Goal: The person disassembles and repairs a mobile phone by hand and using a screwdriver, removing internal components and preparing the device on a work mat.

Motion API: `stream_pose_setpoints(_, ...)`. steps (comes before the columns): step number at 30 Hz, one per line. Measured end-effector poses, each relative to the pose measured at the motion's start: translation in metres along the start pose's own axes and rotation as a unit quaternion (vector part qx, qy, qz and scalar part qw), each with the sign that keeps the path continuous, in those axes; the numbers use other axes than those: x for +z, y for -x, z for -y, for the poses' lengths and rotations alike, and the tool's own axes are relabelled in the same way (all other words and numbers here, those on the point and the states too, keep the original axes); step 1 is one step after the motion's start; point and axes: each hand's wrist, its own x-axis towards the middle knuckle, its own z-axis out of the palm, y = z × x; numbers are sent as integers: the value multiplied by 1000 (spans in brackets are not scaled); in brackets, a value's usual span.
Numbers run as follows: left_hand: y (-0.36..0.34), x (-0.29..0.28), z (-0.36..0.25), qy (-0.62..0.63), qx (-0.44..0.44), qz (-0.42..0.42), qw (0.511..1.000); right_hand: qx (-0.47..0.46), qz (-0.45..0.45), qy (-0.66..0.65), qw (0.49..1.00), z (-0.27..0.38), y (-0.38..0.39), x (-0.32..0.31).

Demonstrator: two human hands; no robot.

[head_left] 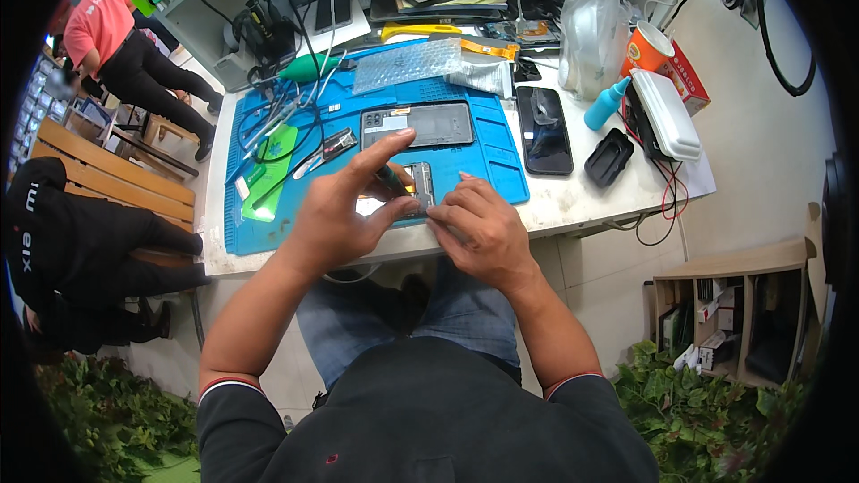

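Note:
An opened phone (423, 181) with bare inner parts lies on the blue repair mat (313, 210) near the front edge. My left hand (335, 210) is closed around a dark screwdriver (391, 181), its index finger stretched along the top, and the tool slants down toward the phone. The tip of the tool cannot be made out. My right hand (483, 231) has its fingers bent and pressed together at the phone's lower right edge, gripping it. Just beyond lies a grey phone back cover (434, 125), with a camera block at its left.
Left on the mat are green sheets (271, 174) and slim tools. Bubble wrap (407, 67) lies behind. To the right are a black phone (543, 134), a blue bottle (607, 105), a black tray (610, 157) and a white box (667, 116). Two people stand at left.

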Motion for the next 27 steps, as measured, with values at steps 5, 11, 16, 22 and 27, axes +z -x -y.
stream_pose_setpoints(5, -3, 0, 2, 46, 0, 21, 999, 1, -4, -3, 1000, 0, 0, 1)
stream_pose_setpoints(11, 1, -5, 2, -4, 6, 22, 1000, 1, -4, -5, 1000, 1, -1, 1)
stream_pose_setpoints(16, -1, -6, -4, -15, 14, 19, 1000, 3, -6, -2, 1000, -1, 1, 2)
stream_pose_setpoints(22, -2, -6, -7, -27, 30, 41, 998, 4, -3, 0, 1000, 0, 1, 2)
stream_pose_setpoints(27, 7, 2, 5, -21, 51, -4, 998, 5, -2, 2, 1000, -1, 2, 3)
